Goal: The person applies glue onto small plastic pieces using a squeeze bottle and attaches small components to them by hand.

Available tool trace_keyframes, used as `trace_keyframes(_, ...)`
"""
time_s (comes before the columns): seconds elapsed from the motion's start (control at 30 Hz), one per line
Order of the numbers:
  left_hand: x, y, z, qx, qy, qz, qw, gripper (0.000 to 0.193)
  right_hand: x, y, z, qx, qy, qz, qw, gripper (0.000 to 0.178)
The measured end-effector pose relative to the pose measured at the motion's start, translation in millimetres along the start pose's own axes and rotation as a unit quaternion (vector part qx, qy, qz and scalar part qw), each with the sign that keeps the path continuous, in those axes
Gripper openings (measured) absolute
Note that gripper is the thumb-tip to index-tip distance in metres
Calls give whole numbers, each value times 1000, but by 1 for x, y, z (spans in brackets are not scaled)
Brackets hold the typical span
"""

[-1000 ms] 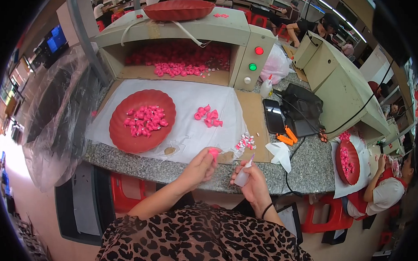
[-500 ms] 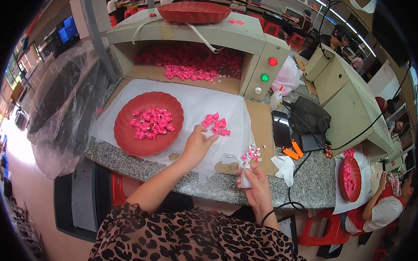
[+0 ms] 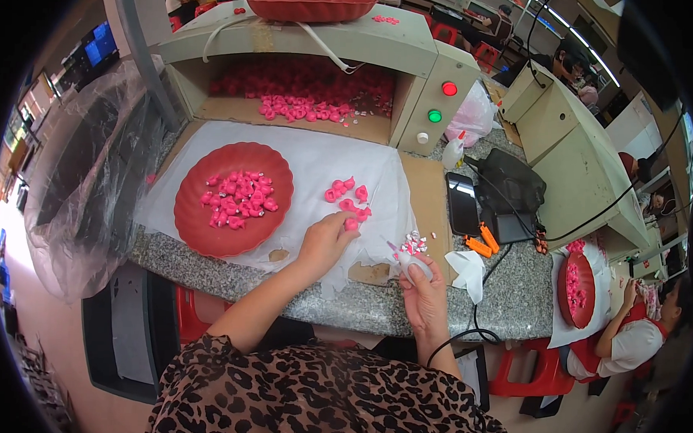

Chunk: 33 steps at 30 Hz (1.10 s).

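My left hand (image 3: 322,245) pinches a small round pink piece (image 3: 351,224) between thumb and fingertips, just above the white sheet (image 3: 302,165). Beyond those fingers lie several loose pink pieces (image 3: 338,189). In my right hand (image 3: 427,302) is a small white squeeze bottle (image 3: 407,260), its thin nozzle tilted up and left, toward the pink piece but apart from it. Right behind the bottle sits a little heap of white and pink bits (image 3: 414,242). A scalloped red plate (image 3: 191,188) with many pink pieces stands left of my left hand.
A grey box-shaped machine (image 3: 334,37) full of pink pieces stands behind the sheet, another red plate (image 3: 312,5) on top. To the right are a phone (image 3: 462,204), orange clips (image 3: 479,246), a tissue (image 3: 467,273), a cable and a second bottle (image 3: 453,153). A co-worker (image 3: 624,341) sits far right.
My left hand has taken hold of one pink piece from the group and drawn it nearer. The bottle in my right hand has tipped its nozzle leftward. The whole view has shifted slightly.
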<state>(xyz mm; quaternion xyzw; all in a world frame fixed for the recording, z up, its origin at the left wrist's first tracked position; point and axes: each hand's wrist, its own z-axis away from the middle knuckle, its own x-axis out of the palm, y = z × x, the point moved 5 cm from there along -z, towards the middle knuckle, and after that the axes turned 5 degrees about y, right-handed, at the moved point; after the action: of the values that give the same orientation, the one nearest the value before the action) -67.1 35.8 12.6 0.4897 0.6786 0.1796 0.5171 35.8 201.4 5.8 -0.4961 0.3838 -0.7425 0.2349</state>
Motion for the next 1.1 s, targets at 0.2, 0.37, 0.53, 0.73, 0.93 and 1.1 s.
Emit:
trace_keyframes(0.2,17,2,49,-262,-54,468,843,31,9,0,4,-86,-29,-36,995,18)
trace_keyframes(0.37,21,-10,56,-224,5,453,863,25,16,-1,18,-223,-26,131,966,16)
trace_keyframes(0.53,16,-8,58,-134,67,329,932,18,19,3,26,-282,-40,232,930,16)
trace_keyframes(0.73,15,-6,60,-107,89,302,943,18,9,14,22,-359,-44,334,870,15)
trace_keyframes(0.93,15,-5,61,-95,94,276,952,18,8,16,20,-348,-48,337,873,14)
trace_keyframes(1.1,13,-2,60,-90,99,262,956,18,10,15,22,-351,-32,337,873,17)
